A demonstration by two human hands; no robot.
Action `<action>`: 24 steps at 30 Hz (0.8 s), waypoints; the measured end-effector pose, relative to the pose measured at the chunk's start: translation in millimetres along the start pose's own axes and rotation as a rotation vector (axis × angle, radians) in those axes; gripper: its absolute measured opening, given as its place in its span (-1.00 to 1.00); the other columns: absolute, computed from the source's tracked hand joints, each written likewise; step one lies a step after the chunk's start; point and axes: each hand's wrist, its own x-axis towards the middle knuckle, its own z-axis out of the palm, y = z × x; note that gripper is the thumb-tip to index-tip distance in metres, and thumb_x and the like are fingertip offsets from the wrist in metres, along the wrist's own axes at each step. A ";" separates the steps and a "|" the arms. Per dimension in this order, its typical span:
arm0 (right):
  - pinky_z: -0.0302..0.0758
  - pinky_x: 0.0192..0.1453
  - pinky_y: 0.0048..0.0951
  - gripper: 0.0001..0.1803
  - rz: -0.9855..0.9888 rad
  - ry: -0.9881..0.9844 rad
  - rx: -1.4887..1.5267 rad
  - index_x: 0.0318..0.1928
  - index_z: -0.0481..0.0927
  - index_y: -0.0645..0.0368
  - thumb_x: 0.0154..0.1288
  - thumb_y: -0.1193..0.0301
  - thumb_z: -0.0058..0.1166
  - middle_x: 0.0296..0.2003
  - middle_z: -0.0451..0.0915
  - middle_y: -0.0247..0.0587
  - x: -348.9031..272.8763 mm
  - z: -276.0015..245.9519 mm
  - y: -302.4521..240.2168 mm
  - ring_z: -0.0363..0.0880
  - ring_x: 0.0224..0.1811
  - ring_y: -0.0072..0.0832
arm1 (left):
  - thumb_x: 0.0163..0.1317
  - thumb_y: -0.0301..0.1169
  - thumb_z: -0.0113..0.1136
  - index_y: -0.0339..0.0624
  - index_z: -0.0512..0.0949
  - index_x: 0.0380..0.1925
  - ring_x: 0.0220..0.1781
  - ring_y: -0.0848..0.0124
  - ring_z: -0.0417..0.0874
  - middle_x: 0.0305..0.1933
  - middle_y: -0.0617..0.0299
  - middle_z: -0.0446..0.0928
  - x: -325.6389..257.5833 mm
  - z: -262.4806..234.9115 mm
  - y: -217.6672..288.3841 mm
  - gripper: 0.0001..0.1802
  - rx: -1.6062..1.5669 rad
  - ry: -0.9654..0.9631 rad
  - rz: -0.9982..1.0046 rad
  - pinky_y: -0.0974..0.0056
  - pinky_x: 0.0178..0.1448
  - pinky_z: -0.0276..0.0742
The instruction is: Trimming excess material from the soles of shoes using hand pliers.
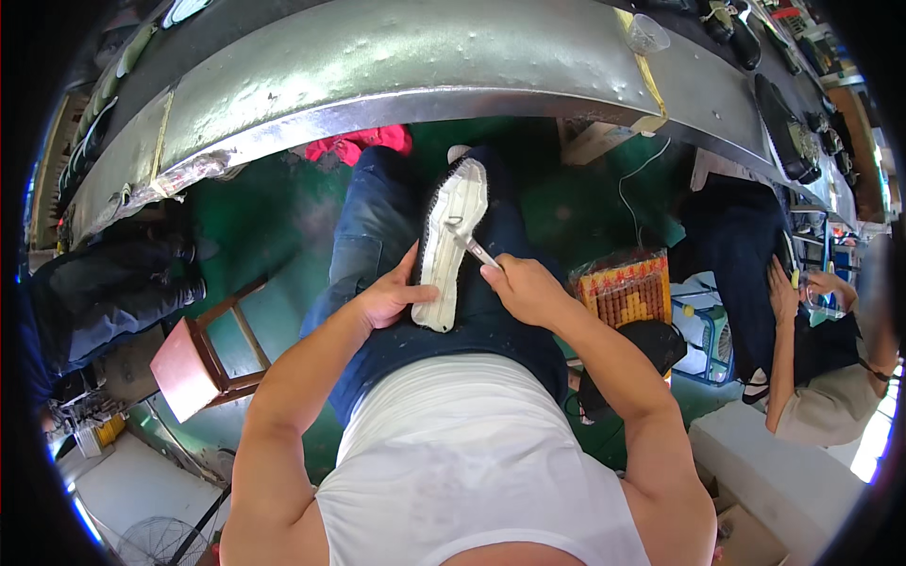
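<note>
Shoe: bottom face up, white with a dark rim, held over the lap; its wide end points to the near edge of the metal table, its narrow end to the white shirt.
Left hand: clamped on the narrow half of the shoe, thumb laid across the white face, fingers partly hidden at its left side.
Right hand: closed round the handle of a metal tool, to the right of the shoe; apart from the left hand.
Tool tip: at the middle of the white face; whether it grips anything there, I cannot tell.
Table, far right: a clear cup beside a yellow strip, and dark shoes along the right end.
Under the table's near edge: red cloth-like things on the green floor.
Left side: a wooden stool with a pinkish seat, near another person's legs.
Right side: a brown and yellow beaded mat, and a co-worker's hand resting by dark trousers.
</note>
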 end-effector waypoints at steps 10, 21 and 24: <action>0.51 -0.30 -0.41 -0.63 0.093 0.035 0.520 -0.23 0.52 0.30 0.49 0.18 -0.03 -0.52 0.58 -0.21 9.2 -79.3 -4.5 0.57 -0.48 -0.51 | 0.12 -0.48 0.31 -0.29 -0.02 0.53 0.50 0.24 0.25 0.50 0.00 0.21 -61.4 17.7 85.6 0.01 0.096 0.114 0.044 0.20 0.54 0.10; 0.46 -0.27 -0.50 -0.80 0.104 0.338 0.268 -0.19 0.52 0.23 0.35 0.35 0.12 -0.46 0.55 -0.35 143.2 -299.8 -10.6 0.55 -0.42 -0.60 | 0.17 -0.39 0.26 -0.37 0.21 0.44 0.07 0.34 0.65 0.21 0.00 0.54 -18.7 1.8 369.4 -0.17 0.481 0.431 0.646 0.31 0.14 0.54; 0.41 -0.34 -0.48 -0.77 0.108 0.517 0.239 -0.33 0.51 0.20 0.34 0.29 0.12 -0.51 0.55 -0.34 214.7 -339.5 4.9 0.51 -0.47 -0.60 | 0.24 -0.39 0.22 -0.23 0.22 0.46 0.13 0.33 0.62 0.23 0.00 0.53 45.6 -31.2 457.8 -0.23 0.920 0.545 0.619 0.29 0.20 0.49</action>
